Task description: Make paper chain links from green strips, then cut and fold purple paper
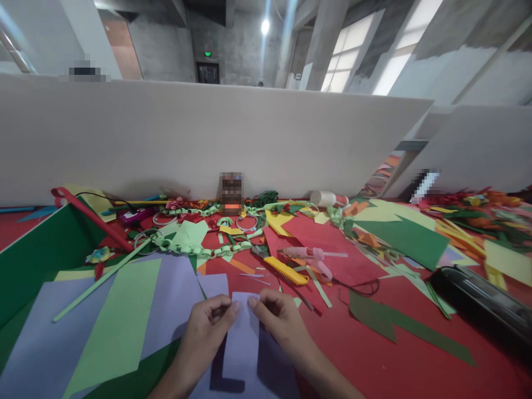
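A lilac paper strip hangs between my two hands, its lower end over a lilac sheet. My left hand pinches the strip's upper left edge between thumb and curled fingers. On the opposite edge, my right hand has a similar pinch near the top corner. Just beyond my right hand lies a yellow utility knife. A pink glue gun rests behind the knife. Left of my left hand, a light green sheet lies across larger lilac paper.
A pale green paper chain curls across the middle of the red table. Dark green scraps and a black device are on the right. A green box wall stands left. Behind everything rises a white partition.
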Available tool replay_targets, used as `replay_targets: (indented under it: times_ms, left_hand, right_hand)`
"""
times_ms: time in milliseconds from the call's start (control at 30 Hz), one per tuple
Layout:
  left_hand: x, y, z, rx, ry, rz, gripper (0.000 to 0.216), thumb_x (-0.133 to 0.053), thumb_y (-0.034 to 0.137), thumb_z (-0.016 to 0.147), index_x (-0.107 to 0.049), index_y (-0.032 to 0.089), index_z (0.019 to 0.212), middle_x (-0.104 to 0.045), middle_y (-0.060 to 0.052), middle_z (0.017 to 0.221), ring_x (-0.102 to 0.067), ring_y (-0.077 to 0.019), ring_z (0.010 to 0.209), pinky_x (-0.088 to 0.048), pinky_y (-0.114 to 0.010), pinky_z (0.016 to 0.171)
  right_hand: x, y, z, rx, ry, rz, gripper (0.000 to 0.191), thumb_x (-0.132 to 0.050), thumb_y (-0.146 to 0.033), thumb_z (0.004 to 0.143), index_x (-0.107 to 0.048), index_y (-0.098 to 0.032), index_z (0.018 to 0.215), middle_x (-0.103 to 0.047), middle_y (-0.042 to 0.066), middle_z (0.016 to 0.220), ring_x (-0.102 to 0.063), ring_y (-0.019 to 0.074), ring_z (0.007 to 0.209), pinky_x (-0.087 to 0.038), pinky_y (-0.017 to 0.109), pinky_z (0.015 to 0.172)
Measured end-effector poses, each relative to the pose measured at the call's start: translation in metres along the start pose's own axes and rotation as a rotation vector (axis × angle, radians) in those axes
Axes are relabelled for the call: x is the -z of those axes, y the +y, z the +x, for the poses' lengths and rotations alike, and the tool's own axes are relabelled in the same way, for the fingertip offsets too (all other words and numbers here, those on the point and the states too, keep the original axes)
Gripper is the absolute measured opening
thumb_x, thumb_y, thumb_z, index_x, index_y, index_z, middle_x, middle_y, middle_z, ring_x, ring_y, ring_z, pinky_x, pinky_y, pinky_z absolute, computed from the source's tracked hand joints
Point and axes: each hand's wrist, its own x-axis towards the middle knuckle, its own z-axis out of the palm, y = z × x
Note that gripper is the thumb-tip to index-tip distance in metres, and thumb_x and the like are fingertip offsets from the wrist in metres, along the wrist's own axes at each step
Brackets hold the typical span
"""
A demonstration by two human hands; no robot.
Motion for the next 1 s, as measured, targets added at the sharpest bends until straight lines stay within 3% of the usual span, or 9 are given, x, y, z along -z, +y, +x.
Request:
replay_targets:
  times_ms: [167, 267, 333, 400, 500, 600, 667, 767, 1000]
  left_hand:
    - [0.014, -0.001, 0.004, -0.097, 0.059, 0.213, 0.038, -0.055, 0.055, 0.097, -0.060, 0.020, 0.080, -0.054, 0.002, 0.071, -0.051, -0.0157, 0.068, -0.042, -0.025, 0.065]
    - [0.024, 0.003, 0.008, -0.157, -0.012, 0.534, 0.028, -0.049, 0.040, 0.101, -0.065, 0.022, 0.087, -0.064, -0.001, 0.081, -0.060, -0.0192, 0.078, -0.045, -0.028, 0.074]
    - [0.027, 0.007, 0.012, -0.220, -0.086, 0.742, 0.024, -0.048, 0.032, 0.102, -0.068, 0.023, 0.091, -0.068, -0.004, 0.091, -0.062, -0.0218, 0.089, -0.046, -0.031, 0.081]
    - [0.025, 0.008, 0.016, -0.293, -0.141, 0.926, 0.023, -0.048, 0.026, 0.102, -0.069, 0.022, 0.093, -0.070, -0.005, 0.097, -0.062, -0.0238, 0.098, -0.047, -0.035, 0.086]
    - [0.019, 0.005, 0.021, -0.386, -0.156, 1.146, 0.017, -0.052, 0.022, 0.102, -0.069, 0.022, 0.103, -0.069, -0.005, 0.102, -0.062, -0.0256, 0.101, -0.048, -0.039, 0.089]
    - [0.016, -0.003, 0.021, -0.502, -0.088, 1.244, 0.028, -0.057, 0.019, 0.100, -0.062, 0.022, 0.127, -0.068, -0.008, 0.121, -0.063, -0.0272, 0.108, -0.050, -0.042, 0.092]
    - [0.016, -0.009, 0.018, -0.597, -0.056, 1.273, 0.029, -0.055, 0.016, 0.100, -0.061, 0.021, 0.129, -0.066, -0.010, 0.126, -0.064, -0.0264, 0.109, -0.052, -0.042, 0.092]
    - [0.016, -0.016, 0.010, -0.677, -0.091, 1.346, 0.031, -0.050, 0.003, 0.097, -0.065, 0.019, 0.118, -0.070, -0.008, 0.119, -0.066, -0.0232, 0.104, -0.055, -0.038, 0.091]
    - [0.009, -0.039, -0.002, -0.692, -0.058, 1.548, 0.059, -0.045, -0.009, 0.078, -0.062, 0.012, 0.131, -0.075, -0.011, 0.112, -0.072, -0.0265, 0.097, -0.062, -0.036, 0.077]
  right_hand:
    - [0.011, -0.015, -0.010, 0.094, -0.009, -0.305, 0.041, -0.055, -0.044, 0.098, -0.048, -0.022, 0.064, -0.041, -0.005, 0.060, -0.037, 0.0123, 0.058, -0.026, 0.027, 0.055]
    - [0.034, -0.021, -0.010, 0.195, 0.115, -0.592, 0.034, -0.047, -0.036, 0.101, -0.056, -0.023, 0.071, -0.055, -0.001, 0.065, -0.048, 0.0155, 0.059, -0.033, 0.029, 0.055]
    - [0.053, -0.020, -0.005, 0.258, 0.229, -0.835, 0.026, -0.046, -0.033, 0.102, -0.065, -0.022, 0.088, -0.068, 0.006, 0.085, -0.060, 0.0206, 0.073, -0.043, 0.031, 0.064]
    - [0.068, -0.015, 0.004, 0.313, 0.295, -1.142, 0.023, -0.045, -0.027, 0.102, -0.067, -0.021, 0.105, -0.071, 0.012, 0.111, -0.065, 0.0274, 0.097, -0.049, 0.038, 0.081]
    - [0.079, -0.005, 0.019, 0.337, 0.240, -1.389, 0.028, -0.045, -0.018, 0.099, -0.067, -0.018, 0.116, -0.071, 0.016, 0.119, -0.064, 0.0327, 0.108, -0.047, 0.045, 0.090]
    - [0.080, 0.000, 0.030, 0.341, 0.195, -1.420, 0.032, -0.045, -0.015, 0.099, -0.067, -0.016, 0.123, -0.073, 0.017, 0.121, -0.064, 0.0345, 0.110, -0.047, 0.046, 0.090]
    - [0.081, -0.002, 0.032, 0.352, 0.182, -1.434, 0.034, -0.045, -0.016, 0.100, -0.065, -0.016, 0.128, -0.072, 0.017, 0.125, -0.063, 0.0347, 0.114, -0.046, 0.047, 0.092]
    - [0.085, -0.010, 0.028, 0.367, 0.168, -1.388, 0.038, -0.041, -0.021, 0.102, -0.061, -0.016, 0.134, -0.071, 0.016, 0.129, -0.064, 0.0330, 0.117, -0.048, 0.047, 0.095]
    - [0.071, -0.028, -0.012, 0.274, 0.238, -0.994, 0.049, -0.037, -0.032, 0.106, -0.045, -0.026, 0.154, -0.067, 0.015, 0.137, -0.072, 0.0278, 0.110, -0.060, 0.036, 0.081]
